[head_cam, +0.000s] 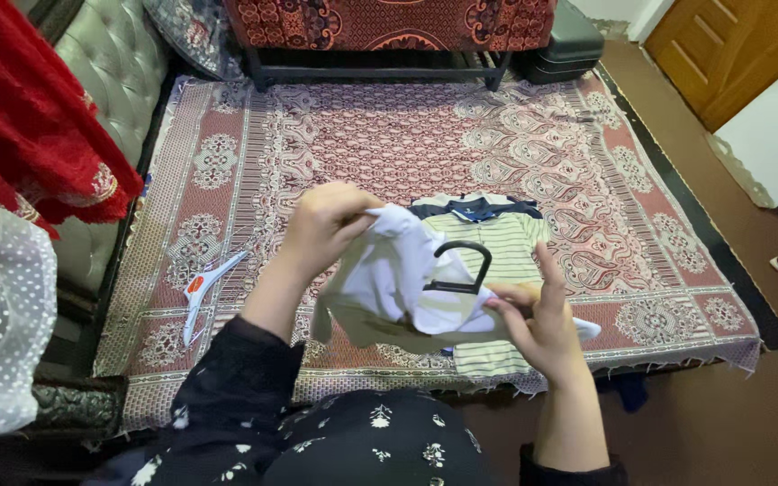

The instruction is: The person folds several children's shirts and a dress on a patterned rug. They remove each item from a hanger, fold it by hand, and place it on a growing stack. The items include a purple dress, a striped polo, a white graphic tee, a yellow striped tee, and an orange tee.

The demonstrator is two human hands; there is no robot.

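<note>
A patterned red rug (407,144) covers the floor. On it, near its front edge, lies a striped shirt (497,243). Above that shirt, the left hand (321,225) and right hand (538,315) grip a white garment (389,279) on a black hanger (461,265). A white hanger (204,288) lies left of the shirt.

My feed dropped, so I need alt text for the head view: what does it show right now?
Two hands hold a white garment with a black hanger in it: the left hand pinches the fabric's top, the right hand grips the lower edge. Below lie a striped shirt on a patterned rug, and a white hanger.
</note>
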